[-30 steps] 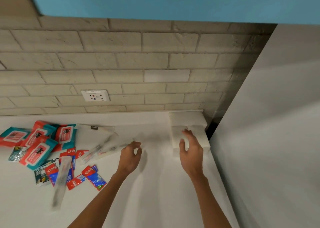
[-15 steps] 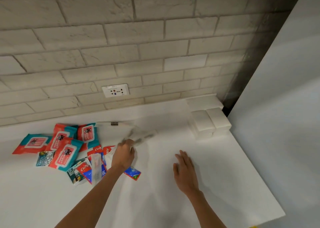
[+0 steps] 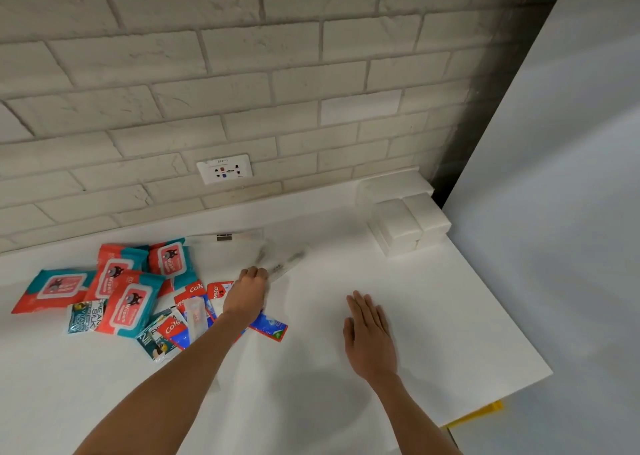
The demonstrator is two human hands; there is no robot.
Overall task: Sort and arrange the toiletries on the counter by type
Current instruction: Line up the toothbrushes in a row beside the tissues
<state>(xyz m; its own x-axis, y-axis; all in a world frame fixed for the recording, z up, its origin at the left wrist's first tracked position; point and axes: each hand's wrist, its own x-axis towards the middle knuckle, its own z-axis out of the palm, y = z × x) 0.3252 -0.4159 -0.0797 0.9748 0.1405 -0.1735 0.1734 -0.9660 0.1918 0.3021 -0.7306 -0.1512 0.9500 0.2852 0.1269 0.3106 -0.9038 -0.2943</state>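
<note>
Already stacked: white blocks (image 3: 405, 222).
Unsorted: wipes (image 3: 130, 304), sachets (image 3: 173, 326).
Left hand (image 3: 247, 293): clear packet (image 3: 282, 266) is gripped.
Right hand (image 3: 369, 333): laid flat, empty.

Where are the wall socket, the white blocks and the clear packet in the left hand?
wall socket (image 3: 224, 169), head view, middle of faceplate.
white blocks (image 3: 398, 224), head view, top of the front-left block.
clear packet (image 3: 289, 260), head view, its blurred far end.

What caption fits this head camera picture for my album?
Left hand grips clear packets beside toothpaste sachets; right hand flat on the white counter.
</note>
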